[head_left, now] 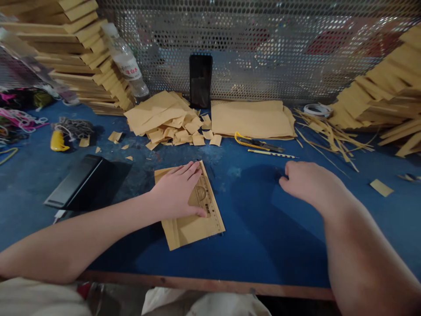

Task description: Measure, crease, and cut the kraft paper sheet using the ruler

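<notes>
My left hand (179, 191) lies flat with its fingers stretched out. It presses a clear plastic ruler (213, 215) with a protractor cut-out onto a folded piece of brown kraft paper (184, 235). The ruler runs along the paper's right edge. My right hand (305, 184) is over the table to the right, fingers curled in and thumb near the forefinger. Whatever it holds, if anything, is hidden. Just beyond it lie a patterned pencil (271, 153) and a yellow-and-black utility knife (258, 142).
Stacked kraft paper (253, 118), cut scraps (180, 131) and thin strips (338, 138) line the back. A phone (200, 81) leans on the perforated panel, near a water bottle (128, 66). Tall folded-paper piles (82, 57) flank both sides. A black device (79, 182) stands left.
</notes>
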`<state>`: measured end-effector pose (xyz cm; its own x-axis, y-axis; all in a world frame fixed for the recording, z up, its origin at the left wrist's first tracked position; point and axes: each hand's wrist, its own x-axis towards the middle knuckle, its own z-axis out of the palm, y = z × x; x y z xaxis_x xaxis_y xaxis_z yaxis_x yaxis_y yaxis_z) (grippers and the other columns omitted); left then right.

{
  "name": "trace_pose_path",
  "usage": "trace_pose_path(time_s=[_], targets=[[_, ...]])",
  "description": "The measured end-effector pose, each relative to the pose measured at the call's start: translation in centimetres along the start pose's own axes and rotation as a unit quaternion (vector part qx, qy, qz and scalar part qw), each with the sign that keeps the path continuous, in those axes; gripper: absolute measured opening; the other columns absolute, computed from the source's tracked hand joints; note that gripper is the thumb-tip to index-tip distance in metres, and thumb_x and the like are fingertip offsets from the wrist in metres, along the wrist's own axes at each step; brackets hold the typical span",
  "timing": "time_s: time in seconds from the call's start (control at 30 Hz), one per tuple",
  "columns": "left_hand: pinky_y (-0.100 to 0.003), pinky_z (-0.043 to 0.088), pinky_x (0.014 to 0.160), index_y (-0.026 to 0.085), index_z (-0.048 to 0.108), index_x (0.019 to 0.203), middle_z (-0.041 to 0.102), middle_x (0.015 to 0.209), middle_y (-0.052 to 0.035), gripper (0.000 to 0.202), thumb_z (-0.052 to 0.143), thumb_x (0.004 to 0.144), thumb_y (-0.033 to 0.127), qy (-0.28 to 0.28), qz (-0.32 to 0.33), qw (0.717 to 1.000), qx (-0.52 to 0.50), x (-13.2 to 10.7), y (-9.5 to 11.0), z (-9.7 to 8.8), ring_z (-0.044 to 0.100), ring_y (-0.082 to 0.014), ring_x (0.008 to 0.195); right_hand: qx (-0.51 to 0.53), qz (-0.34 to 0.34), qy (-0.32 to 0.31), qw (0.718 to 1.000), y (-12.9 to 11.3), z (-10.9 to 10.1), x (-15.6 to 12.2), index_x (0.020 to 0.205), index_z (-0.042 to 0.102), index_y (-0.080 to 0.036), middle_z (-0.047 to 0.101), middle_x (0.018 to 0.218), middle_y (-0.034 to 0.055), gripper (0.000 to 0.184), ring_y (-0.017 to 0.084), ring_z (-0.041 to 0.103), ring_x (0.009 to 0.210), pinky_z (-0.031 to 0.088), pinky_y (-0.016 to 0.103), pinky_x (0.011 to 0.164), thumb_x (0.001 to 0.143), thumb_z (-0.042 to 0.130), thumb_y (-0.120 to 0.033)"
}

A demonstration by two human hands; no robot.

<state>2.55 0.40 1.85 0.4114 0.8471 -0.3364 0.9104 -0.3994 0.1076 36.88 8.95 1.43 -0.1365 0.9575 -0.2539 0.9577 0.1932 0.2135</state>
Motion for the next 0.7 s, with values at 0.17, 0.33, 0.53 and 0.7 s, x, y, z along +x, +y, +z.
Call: trace_pose_path(time_s=[0.17,0.33,0.53,0.7], targets=[[-0.046,0.015,0.131,0.007,0.023,0.164,0.008,0.171,-0.0164,0.127,0.059,0.075,0.091,-0.007,-0.005,1.000,-0.018,0.0,0.0,-0.1,0.012,-0.0368,0.160,0.022,-0.066,0.039,0.997,0.4,0.8,0.0,0.091,0.064,-0.017,0.072,0.094,0.0185,0.016,0.035,0.070,0.088,0.049,0.043,0.072,0.088,0.060,-0.032],[-0.049,0.015,0.131,0.008,0.017,0.165,0.002,0.172,-0.0147,0.129,0.054,0.076,0.093,-0.016,-0.007,1.000,-0.010,0.1,0.0,-0.1,0.009,-0.0362,0.160,0.081,-0.110,0.034,0.990,0.8,0.4,0.2,0.081,0.063,-0.022,0.071,0.088,0.0118,0.001,0.032,0.069,0.091,0.052,0.042,0.079,0.081,0.063,-0.023],[-0.047,0.015,0.131,0.008,0.016,0.165,0.001,0.171,-0.0150,0.130,0.052,0.075,0.095,-0.020,-0.005,1.000,-0.002,0.1,0.0,-0.2,0.008,-0.0347,0.161,0.129,-0.068,0.040,0.989,0.7,0.4,0.3,0.093,0.056,-0.022,0.072,0.091,0.0092,0.021,0.029,0.070,0.082,0.050,0.039,0.071,0.077,0.069,-0.025],[-0.047,0.016,0.130,0.008,0.016,0.165,0.002,0.171,-0.0157,0.130,0.053,0.075,0.094,-0.018,-0.005,1.000,0.001,0.1,0.0,-0.1,0.009,-0.0347,0.161,0.161,-0.050,0.055,0.984,0.4,-0.3,0.1,0.091,0.051,-0.024,0.070,0.086,0.0074,0.027,0.028,0.068,0.077,0.047,0.037,0.067,0.074,0.072,-0.022]])
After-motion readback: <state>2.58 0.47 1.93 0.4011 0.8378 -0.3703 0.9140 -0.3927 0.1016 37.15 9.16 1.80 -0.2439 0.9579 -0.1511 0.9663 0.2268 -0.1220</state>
